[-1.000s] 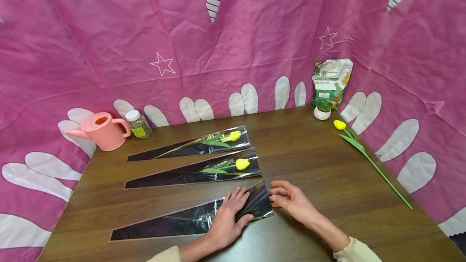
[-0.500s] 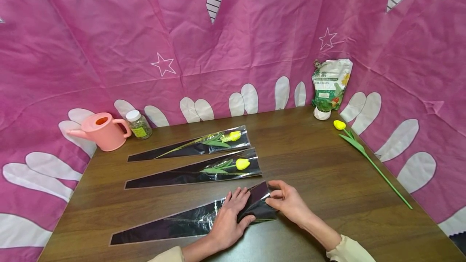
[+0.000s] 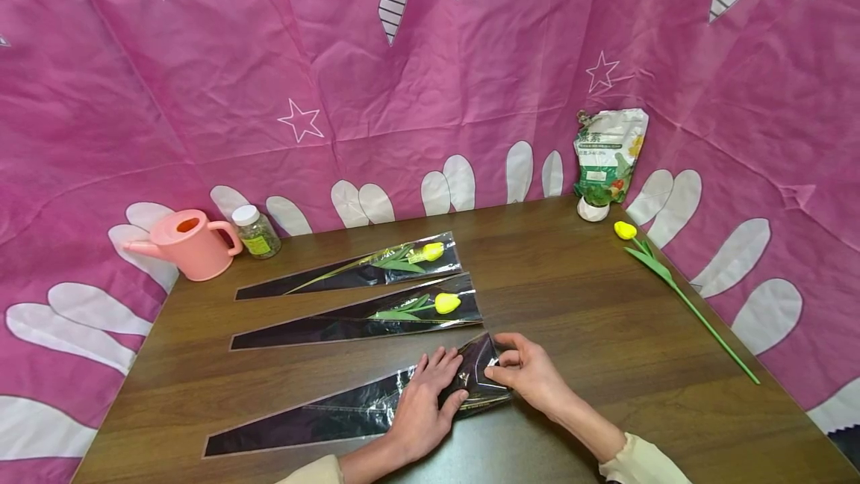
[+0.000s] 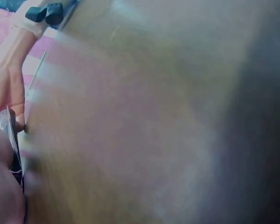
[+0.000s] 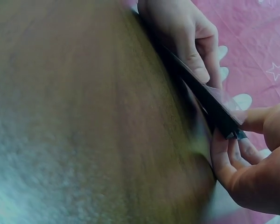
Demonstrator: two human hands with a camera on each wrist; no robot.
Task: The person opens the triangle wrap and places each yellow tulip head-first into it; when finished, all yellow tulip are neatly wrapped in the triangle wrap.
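A long, tapering black flower sleeve (image 3: 289,420) with a clear film face lies nearest the person. My left hand (image 3: 426,398) presses flat on it near the wide end, fingers straight and thumb apart. At that wide end my right hand (image 3: 534,376) pinches the edge between thumb and fingers. The right wrist view shows the sleeve's mouth (image 5: 214,109) lifted off the table, with clear film standing apart from the dark layer. Behind lie two similar sleeves (image 3: 282,334), each with a yellow tulip (image 3: 446,303) inside. A loose yellow tulip (image 3: 672,282) lies at the right.
On the brown wooden table (image 3: 558,275), a pink watering can (image 3: 195,245) and a white-lidded jar (image 3: 257,231) stand at the back left. A white-and-green pouch (image 3: 608,159) stands at the back right behind a small white pot (image 3: 593,209). Pink cloth (image 3: 376,95) hangs behind.
My right hand has moved left onto the sleeve's wide end and taken hold of its edge. The film there now bulges and creases. My left hand has stayed in place.
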